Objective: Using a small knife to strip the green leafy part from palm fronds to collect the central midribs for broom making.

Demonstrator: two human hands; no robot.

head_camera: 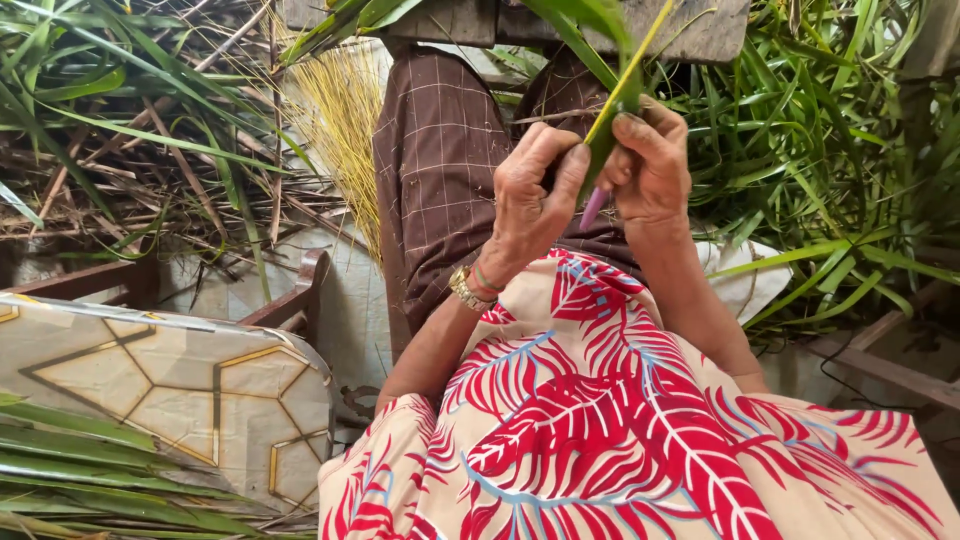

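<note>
Left hand & right hand grip palm leaf — leaf piles around.

One camera on the person's head, looking down and forward, very close to the left hand and right hand, lap at the bottom, green leaves all around

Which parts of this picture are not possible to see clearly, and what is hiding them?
Head view only:
- The purple tool: only its tip shows; the right hand and the green leaf strip cover the rest.
- The leaf strip's far end: cut off by the top edge.
- The left hand: its palm and grip face away.
- The wristwatch: its face is too small.
</note>
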